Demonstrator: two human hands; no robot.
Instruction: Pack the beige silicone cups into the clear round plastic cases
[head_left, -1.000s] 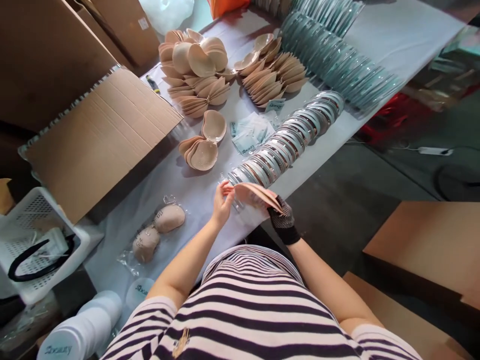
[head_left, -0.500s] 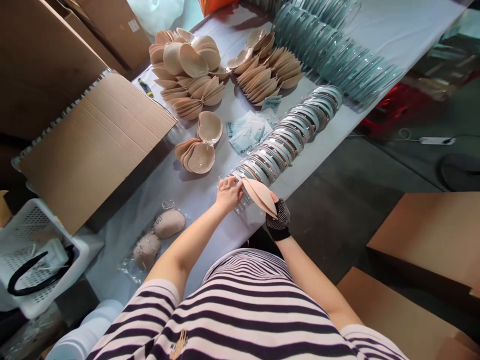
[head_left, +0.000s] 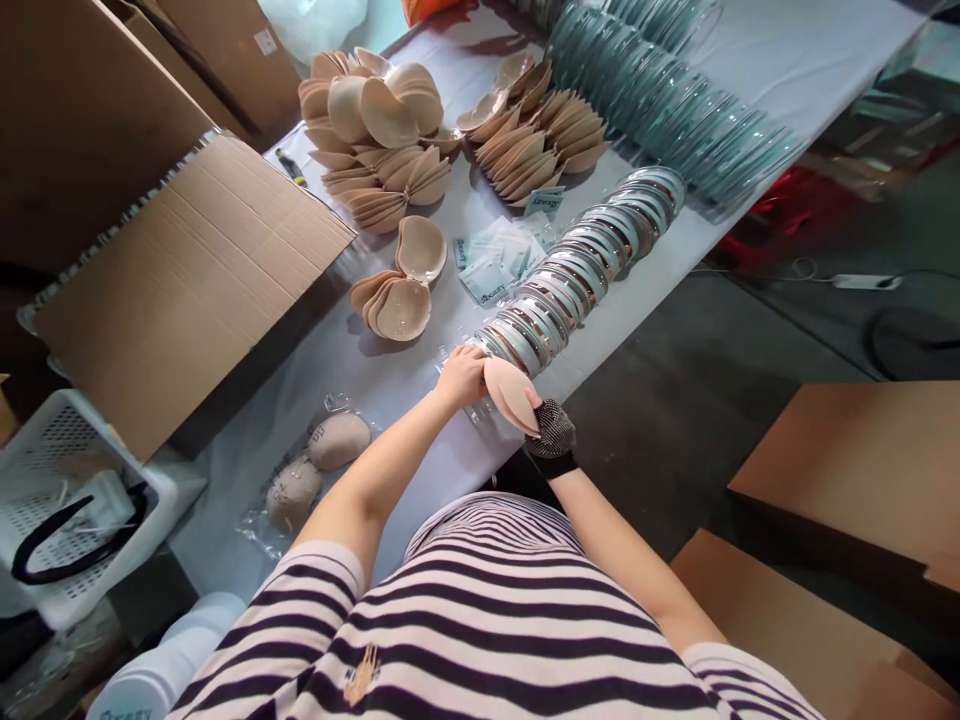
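Observation:
My right hand (head_left: 553,430), in a dark dotted glove with bare fingertips, is closed on a folded beige stick-on bra (head_left: 511,393), its two cups lying together. My bare left hand (head_left: 460,377) is at the bra's far tip, fingers bent and closed; what they grip is hidden. Both hands are at the near end of a long row of clear plastic cases (head_left: 555,285) with pale and coppery contents. Beyond my left hand, several loose bra cups (head_left: 405,308) lie nested on the white-covered table (head_left: 405,440).
Stacks of beige cups (head_left: 382,150) stand at the back, near printed cards (head_left: 495,262) and more clear cases (head_left: 667,110). On the left are a cardboard sheet (head_left: 195,280), a white basket (head_left: 169,500) and a bagged bra (head_left: 337,442). Cardboard boxes (head_left: 862,470) stand at right.
The folded bra and my right hand have shifted slightly left, and the bra has turned to show more of its broad face. My left hand has risen a little, its fingers curling further over.

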